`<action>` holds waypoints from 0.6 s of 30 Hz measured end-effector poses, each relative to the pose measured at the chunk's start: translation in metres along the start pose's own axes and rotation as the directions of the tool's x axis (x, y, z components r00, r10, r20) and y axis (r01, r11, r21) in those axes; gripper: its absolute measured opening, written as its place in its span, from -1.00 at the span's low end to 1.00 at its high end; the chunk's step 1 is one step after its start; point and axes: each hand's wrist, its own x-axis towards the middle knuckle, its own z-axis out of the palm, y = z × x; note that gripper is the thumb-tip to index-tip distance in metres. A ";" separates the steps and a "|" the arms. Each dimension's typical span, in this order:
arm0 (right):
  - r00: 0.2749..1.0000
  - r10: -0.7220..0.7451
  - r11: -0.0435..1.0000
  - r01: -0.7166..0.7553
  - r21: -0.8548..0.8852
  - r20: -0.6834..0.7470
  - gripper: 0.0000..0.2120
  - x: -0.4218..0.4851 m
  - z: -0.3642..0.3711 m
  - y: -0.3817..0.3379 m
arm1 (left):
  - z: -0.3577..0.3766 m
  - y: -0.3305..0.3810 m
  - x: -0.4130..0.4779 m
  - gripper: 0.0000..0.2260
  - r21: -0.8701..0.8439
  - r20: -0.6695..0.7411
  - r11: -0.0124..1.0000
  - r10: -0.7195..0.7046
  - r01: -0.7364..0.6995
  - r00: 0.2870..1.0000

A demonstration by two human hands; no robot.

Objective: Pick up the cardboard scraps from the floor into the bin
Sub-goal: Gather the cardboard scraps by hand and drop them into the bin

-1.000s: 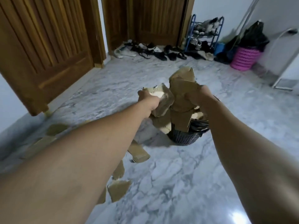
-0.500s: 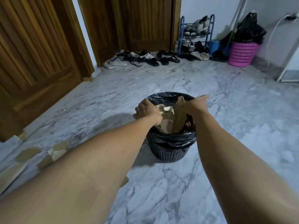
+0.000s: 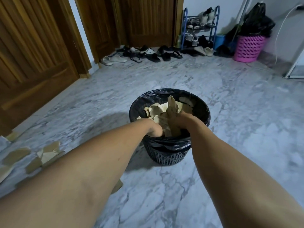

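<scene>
Left hand [image 3: 155,131], right of floor scraps [image 3: 47,153] lying lower left, is digging into centre-frame bin [image 3: 166,157]; fingers buried, grip unreadable. Right hand [image 3: 183,118] is sitting against tall scrap [image 3: 171,104], grip also unclear. Advice: releasing fully, pressing pile flat before lifting out, not snagging liner [image 3: 167,143].

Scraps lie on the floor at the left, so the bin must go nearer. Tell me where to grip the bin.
Probably the bin by its rim, from above, left hand and right hand on opposite sides: the rim is open all round; the mesh wall tapers downward, offering little hold.
</scene>
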 end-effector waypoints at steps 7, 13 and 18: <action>0.966 0.004 0.996 0.019 0.087 -0.260 -0.32 -0.032 -0.011 -0.017 | 0.000 -0.019 -0.002 -0.77 -0.117 -0.617 0.983 0.039 -0.141 0.786; 0.933 -0.101 0.994 0.110 0.009 -0.347 -0.43 -0.041 -0.002 -0.076 | -0.007 -0.074 -0.020 -0.81 -0.166 -0.742 0.980 -0.052 -0.109 0.668; 0.933 -0.255 0.959 0.212 -0.186 -0.253 -0.55 -0.061 0.044 -0.141 | -0.002 -0.146 -0.051 -0.70 -0.220 -0.616 0.973 -0.197 0.074 0.763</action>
